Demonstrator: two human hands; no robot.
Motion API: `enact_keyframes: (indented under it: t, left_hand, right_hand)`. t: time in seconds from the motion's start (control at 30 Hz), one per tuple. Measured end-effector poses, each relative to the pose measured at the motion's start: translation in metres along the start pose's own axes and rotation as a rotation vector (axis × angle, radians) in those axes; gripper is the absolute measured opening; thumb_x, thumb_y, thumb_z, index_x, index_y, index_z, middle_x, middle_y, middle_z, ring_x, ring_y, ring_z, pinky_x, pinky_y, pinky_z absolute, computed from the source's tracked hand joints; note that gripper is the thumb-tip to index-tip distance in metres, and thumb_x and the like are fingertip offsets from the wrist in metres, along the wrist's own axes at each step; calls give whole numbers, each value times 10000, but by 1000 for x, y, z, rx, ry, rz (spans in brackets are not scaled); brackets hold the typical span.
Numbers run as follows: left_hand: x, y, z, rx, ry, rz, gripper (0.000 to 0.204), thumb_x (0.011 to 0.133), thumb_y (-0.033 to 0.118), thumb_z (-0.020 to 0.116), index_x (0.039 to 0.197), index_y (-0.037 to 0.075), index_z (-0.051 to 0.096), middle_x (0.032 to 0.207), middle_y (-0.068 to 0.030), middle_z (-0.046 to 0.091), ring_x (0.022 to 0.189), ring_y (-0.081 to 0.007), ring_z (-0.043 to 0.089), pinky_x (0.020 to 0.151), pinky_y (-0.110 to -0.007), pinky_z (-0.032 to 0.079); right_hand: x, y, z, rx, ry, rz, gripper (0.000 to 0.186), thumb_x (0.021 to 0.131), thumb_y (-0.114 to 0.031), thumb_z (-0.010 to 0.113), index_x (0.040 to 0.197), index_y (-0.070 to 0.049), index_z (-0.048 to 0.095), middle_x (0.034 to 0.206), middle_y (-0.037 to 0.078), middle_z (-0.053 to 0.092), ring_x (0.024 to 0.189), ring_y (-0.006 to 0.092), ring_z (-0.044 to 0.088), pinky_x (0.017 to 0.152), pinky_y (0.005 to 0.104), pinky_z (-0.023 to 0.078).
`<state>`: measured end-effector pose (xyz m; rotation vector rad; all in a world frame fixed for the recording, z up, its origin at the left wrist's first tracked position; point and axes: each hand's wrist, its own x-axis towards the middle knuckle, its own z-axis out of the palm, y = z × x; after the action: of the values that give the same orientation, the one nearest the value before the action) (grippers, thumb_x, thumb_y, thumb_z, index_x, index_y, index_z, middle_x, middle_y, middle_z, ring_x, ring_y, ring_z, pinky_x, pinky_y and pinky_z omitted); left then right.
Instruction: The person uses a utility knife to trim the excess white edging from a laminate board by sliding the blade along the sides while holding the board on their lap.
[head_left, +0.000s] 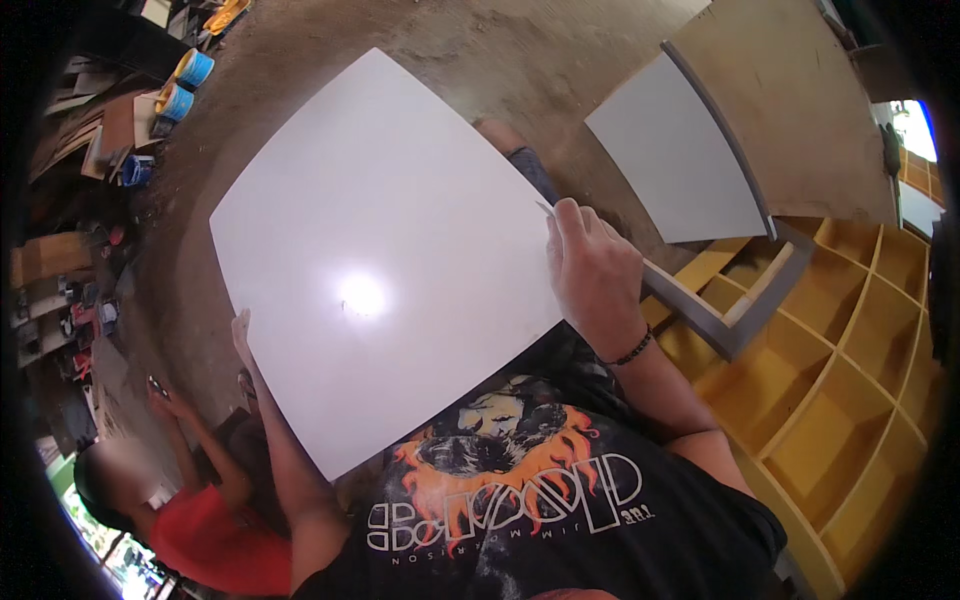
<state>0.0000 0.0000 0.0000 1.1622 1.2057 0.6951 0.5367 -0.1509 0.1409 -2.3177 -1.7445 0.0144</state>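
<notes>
A large white glossy panel [390, 180] lies before me across my lap, with a bright light reflected on it. My left hand [243, 332] grips the panel's left edge; only its fingertips and side show, and the rest is hidden by the panel. At the right edge, my right hand [597, 265] is closed, its knuckles up. A thin, pointed, blade-like piece [544, 208] sticks out from between its thumb and fingers over the panel's edge. The rest of that piece is hidden in the fist.
To my right lie a yellow wooden frame with compartments [800, 400], a grey-edged frame corner [745, 320] and another white panel [670, 150]. A person in red [215, 535] sits at my left, holding a small object. Paint buckets [175, 102] and wood scraps [115, 130] stand far left.
</notes>
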Motion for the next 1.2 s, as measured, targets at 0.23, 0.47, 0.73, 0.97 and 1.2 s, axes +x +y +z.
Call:
enact_keyframes:
  t: [0.23, 0.47, 0.73, 0.97, 1.2]
  left_hand:
    - [9, -21, -17, -384, 21, -429, 608, 1095, 373, 628, 1494, -83, 580, 1409, -232, 681, 1295, -351, 686, 1081, -483, 580]
    - [77, 166, 134, 918, -26, 529, 981, 850, 239, 961, 1672, 46, 462, 1701, -172, 491, 1586, -362, 449, 1342, -500, 326]
    - [73, 163, 320, 543, -776, 733, 771, 908, 222, 869, 1565, 46, 505, 1546, -226, 604, 1512, -442, 539, 1275, -535, 425]
    - [68, 151, 323, 211, -741, 612, 554, 924, 142, 816, 1421, 52, 589, 1465, -204, 643, 1429, -407, 613, 1224, -490, 486]
    - [80, 152, 322, 256, -847, 758, 185, 923, 159, 832, 1050, 58, 743, 1349, -103, 707, 1471, -411, 582, 1193, -532, 500]
  right_hand:
    - [0, -5, -3, 60, 34, -53, 222, 983, -149, 767, 1113, -111, 591, 906, 70, 642, 824, 268, 725, 693, 413, 600]
    - [13, -20, 0, 24, 33, -68, 217, 979, -154, 763, 1088, -118, 579, 908, 60, 645, 825, 258, 725, 698, 410, 596]
    - [15, -30, -13, 33, 84, -71, 192, 962, -110, 778, 1057, -106, 611, 900, 64, 640, 813, 274, 709, 702, 428, 574]
    - [-12, -22, -68, 453, -69, 274, 169, 918, 0, 853, 1013, -41, 719, 964, 116, 738, 870, 252, 730, 755, 370, 559]
    - [-32, -20, -72, 715, -546, 237, 265, 1073, -16, 648, 1326, 8, 574, 1150, 177, 733, 1066, 298, 751, 882, 394, 567]
